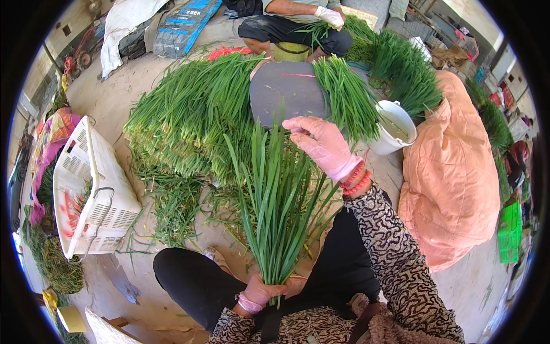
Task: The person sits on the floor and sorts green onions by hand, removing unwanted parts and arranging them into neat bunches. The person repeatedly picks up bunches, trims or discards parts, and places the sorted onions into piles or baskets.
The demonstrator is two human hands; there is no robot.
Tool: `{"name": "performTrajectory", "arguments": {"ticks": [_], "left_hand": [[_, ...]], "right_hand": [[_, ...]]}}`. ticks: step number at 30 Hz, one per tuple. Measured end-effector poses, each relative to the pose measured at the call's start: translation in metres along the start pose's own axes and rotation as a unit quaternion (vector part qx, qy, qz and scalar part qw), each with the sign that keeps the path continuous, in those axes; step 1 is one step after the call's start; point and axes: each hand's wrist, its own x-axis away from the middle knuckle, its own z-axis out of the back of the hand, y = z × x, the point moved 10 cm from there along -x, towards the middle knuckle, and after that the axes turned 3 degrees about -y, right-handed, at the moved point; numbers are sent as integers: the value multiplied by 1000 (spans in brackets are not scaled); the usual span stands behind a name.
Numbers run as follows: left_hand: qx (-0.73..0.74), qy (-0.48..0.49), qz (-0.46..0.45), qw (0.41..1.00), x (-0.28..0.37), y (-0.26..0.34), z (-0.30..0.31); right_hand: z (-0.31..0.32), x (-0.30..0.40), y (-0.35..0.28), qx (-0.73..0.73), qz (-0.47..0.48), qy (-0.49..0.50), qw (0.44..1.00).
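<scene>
My left hand (262, 292), in a thin pink glove, grips a bunch of Chinese chives (275, 215) around its stem ends. The long flat leaves fan out upward, away from my lap. Beside the leaf tips on the right hovers my right hand (320, 146), also gloved in pink, fingers slightly bent and no object seen in it. Beyond lies a large heap of chives (193, 116). A dark grey board (288, 92) stands to the right of that heap, with a pink strip (297, 75) on it. Another bundle of chives (346, 96) lies along its right edge.
A white plastic crate (114, 180) lies tilted at left. Loose chive trimmings (174, 210) litter the floor. Rightward are a white bucket (391, 129) of liquid and a peach-coloured cloth bundle (451, 180). Opposite me a person with a white-gloved hand (330, 17) sits behind a yellowish bucket (291, 52).
</scene>
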Motion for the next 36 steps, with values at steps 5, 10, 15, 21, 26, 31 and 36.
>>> {"name": "performTrajectory", "arguments": {"ticks": [5, 10, 15, 21, 26, 31, 36], "left_hand": [[-8, -18, 6, 1000, -2, -1, -3], [-22, 0, 14, 1000, -1, -7, 5], [12, -2, 21, 1000, -2, -14, 10], [17, 0, 17, 1000, -3, -13, 8], [46, -15, 21, 999, -5, -13, 6], [51, -10, 8, 999, -5, -5, 2], [45, -8, 8, 999, -5, -7, 4]], "right_hand": [[-11, -18, 0, 118, 19, -40, 992], [-20, -25, 10, 161, 26, -55, 985], [-22, -26, 27, 128, 10, -63, 990], [-28, -24, 35, 121, 8, -70, 990], [-28, -20, 47, 74, -50, -77, 993], [-26, -21, 54, 65, -60, -68, 994], [-14, -22, 78, 17, -76, 10, 997]]}}
